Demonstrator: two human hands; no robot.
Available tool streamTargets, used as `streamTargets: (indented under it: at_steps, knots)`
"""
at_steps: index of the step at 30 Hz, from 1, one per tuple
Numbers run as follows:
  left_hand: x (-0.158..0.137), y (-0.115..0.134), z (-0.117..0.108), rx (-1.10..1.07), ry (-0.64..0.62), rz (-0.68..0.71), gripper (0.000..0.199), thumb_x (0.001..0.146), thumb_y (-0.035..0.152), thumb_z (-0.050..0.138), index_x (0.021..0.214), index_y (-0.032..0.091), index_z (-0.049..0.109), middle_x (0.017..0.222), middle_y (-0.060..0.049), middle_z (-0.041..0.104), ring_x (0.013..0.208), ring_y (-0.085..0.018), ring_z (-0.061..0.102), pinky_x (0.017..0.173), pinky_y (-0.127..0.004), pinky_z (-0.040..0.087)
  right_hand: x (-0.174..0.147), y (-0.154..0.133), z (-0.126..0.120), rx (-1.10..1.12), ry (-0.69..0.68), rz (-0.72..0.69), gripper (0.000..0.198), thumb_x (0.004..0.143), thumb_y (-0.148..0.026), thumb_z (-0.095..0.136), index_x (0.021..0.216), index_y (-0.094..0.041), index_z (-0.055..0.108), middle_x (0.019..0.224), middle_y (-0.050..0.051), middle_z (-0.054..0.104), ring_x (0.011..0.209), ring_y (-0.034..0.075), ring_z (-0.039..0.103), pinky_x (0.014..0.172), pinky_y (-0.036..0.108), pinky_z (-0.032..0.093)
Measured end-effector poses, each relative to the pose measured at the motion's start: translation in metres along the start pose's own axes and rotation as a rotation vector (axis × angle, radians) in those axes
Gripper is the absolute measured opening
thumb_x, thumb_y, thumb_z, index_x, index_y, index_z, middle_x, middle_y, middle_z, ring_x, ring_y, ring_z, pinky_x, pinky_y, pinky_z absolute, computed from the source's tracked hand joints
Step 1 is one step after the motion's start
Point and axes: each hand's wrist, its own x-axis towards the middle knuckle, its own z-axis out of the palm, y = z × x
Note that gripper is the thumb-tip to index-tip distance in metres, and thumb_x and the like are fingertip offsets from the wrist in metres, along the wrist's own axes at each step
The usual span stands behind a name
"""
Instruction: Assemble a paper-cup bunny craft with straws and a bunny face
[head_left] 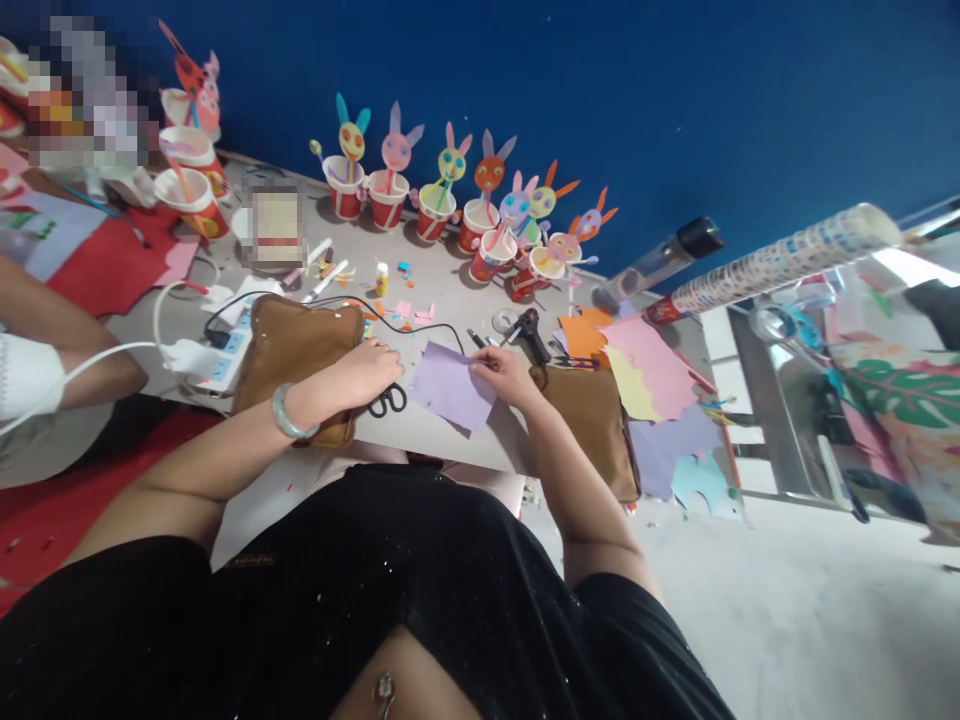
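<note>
A sheet of purple paper (450, 390) lies on the table in front of me, slightly askew. My right hand (506, 375) pinches its upper right edge between thumb and fingers. To the left of the sheet, my left hand (367, 372) rests with fingers stretched out and nothing in them, partly over a brown cushion (300, 345). Black-handled scissors (388, 402) lie just below its fingertips; their blades are hidden. A second brown cushion (589, 420) is under my right forearm.
Red paper cups (346, 200) with paper rabbit figures line the blue wall. Beyond my right hand lies a black glue gun (531, 335), its cable crossing the table. Coloured paper (652, 365) is piled at right. A power strip (229, 355) and another person's arm (67, 330) are at left.
</note>
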Motion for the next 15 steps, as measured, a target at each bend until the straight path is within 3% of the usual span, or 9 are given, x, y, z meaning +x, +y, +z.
streamTargets:
  at_steps: [3, 8, 11, 15]
  knots:
    - [0.001, 0.02, 0.004, 0.038, 0.032, 0.047, 0.029, 0.098, 0.006, 0.048, 0.085, 0.017, 0.072, 0.085, -0.008, 0.07, 0.082, -0.021, 0.064, 0.086, -0.039, 0.044, 0.006, -0.006, 0.013, -0.064, -0.064, -0.027, 0.007, 0.079, -0.027, 0.069, 0.084, -0.024, 0.072, 0.079, 0.0, 0.074, 0.076, 0.019, 0.064, 0.077, 0.033, 0.05]
    - [0.006, 0.058, 0.022, 0.048, 0.041, 0.155, 0.015, 0.099, 0.018, 0.059, 0.097, 0.013, 0.073, 0.101, -0.013, 0.072, 0.099, -0.027, 0.066, 0.093, -0.041, 0.046, 0.004, -0.011, 0.021, -0.264, -0.038, -0.065, 0.019, 0.085, -0.027, 0.071, 0.103, -0.025, 0.075, 0.093, 0.006, 0.078, 0.086, 0.025, 0.067, 0.085, 0.037, 0.049]
    - [0.008, 0.069, 0.036, 0.075, 0.033, 0.108, 0.027, 0.097, 0.031, 0.07, 0.113, 0.01, 0.072, 0.118, -0.018, 0.071, 0.116, -0.033, 0.063, 0.103, -0.045, 0.044, 0.002, -0.012, 0.008, -0.446, 0.072, -0.128, 0.021, 0.093, -0.033, 0.066, 0.11, -0.023, 0.074, 0.103, 0.01, 0.078, 0.098, 0.029, 0.069, 0.089, 0.038, 0.05]
    - [0.009, 0.076, 0.048, 0.074, 0.055, 0.041, 0.044, 0.097, 0.04, 0.073, 0.128, 0.01, 0.067, 0.133, -0.02, 0.067, 0.13, -0.035, 0.058, 0.115, -0.049, 0.038, 0.019, -0.012, -0.027, -0.609, 0.291, -0.143, 0.025, 0.098, -0.035, 0.057, 0.11, -0.022, 0.074, 0.106, 0.013, 0.077, 0.105, 0.032, 0.066, 0.095, 0.044, 0.051]
